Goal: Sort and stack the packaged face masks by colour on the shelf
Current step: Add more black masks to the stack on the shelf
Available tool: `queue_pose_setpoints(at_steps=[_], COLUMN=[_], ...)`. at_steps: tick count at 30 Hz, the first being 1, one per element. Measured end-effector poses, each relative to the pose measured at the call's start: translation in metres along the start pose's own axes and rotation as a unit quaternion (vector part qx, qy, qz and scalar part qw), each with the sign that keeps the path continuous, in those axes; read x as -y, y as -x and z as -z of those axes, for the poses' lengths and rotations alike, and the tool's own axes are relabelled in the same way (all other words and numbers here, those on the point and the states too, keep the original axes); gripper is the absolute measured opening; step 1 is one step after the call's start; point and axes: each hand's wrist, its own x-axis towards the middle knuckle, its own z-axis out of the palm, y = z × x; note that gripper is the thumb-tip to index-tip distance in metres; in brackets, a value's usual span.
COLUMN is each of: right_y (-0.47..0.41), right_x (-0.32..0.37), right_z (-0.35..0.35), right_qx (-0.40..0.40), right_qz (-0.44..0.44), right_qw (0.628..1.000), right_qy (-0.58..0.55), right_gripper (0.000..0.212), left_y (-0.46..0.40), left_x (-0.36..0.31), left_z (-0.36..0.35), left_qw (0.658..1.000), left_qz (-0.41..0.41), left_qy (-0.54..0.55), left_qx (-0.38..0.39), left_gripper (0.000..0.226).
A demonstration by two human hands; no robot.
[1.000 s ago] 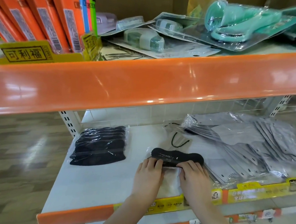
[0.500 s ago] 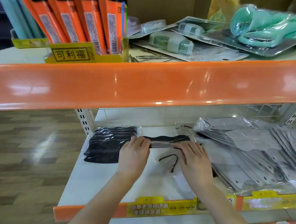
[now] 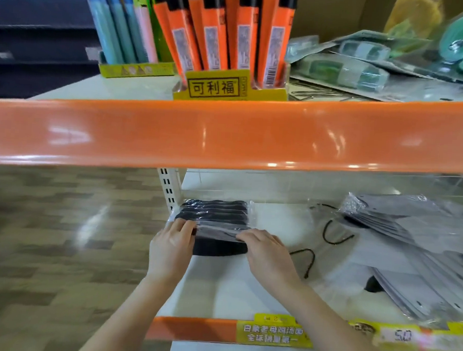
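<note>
Moved leftward since earlier: both hands and the black mask packet (image 3: 221, 246), now atop the black stack (image 3: 214, 210) at the shelf's (image 3: 219, 290) left end, matching colour. Left hand (image 3: 170, 248) and right hand (image 3: 268, 253) pinch its wrapper edges with curled fingers. Grey packets (image 3: 409, 238) lie well apart, right.

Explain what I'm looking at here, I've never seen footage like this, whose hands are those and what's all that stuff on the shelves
There is no machine here. A person wears a camera on their head, so the single picture looks forward and down at their own two bare hands. The left hand and the right hand each hold one end of a black face mask in a clear packet, set at the front of a stack of black masks at the left end of the white lower shelf. To the right lies a spread pile of grey packaged masks, with loose black ear loops showing between the two groups. The orange-edged upper shelf holds orange packs in a yellow display box and other goods.
</note>
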Motion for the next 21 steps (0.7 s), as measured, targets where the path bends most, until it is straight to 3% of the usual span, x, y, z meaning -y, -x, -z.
queue_pose_setpoints(at_steps=[7, 13, 18, 21], right_y=[0.000, 0.004, 0.007, 0.008], right_x=[0.013, 0.015, 0.024, 0.030], right_z=[-0.026, -0.038, -0.044, -0.040], right_qx=[0.056, 0.044, 0.026, 0.027], right_qz=[0.004, -0.036, -0.064, -0.071], right_qw=[0.998, 0.998, 0.995, 0.994], right_qy=[0.009, 0.034, 0.068, 0.080], right_gripper=[0.052, 0.057, 0.037, 0.019], left_y=[0.021, 0.037, 0.041, 0.043], left_x=[0.024, 0.023, 0.012, -0.002], left_z=[-0.014, -0.028, -0.037, -0.037], left_qw=[0.997, 0.995, 0.990, 0.988], left_qz=[0.030, -0.020, -0.085, -0.074], left_qy=[-0.018, 0.023, 0.019, 0.007], left_qx=[0.070, 0.099, 0.112, 0.138], left_gripper=[0.037, 0.053, 0.034, 0.042])
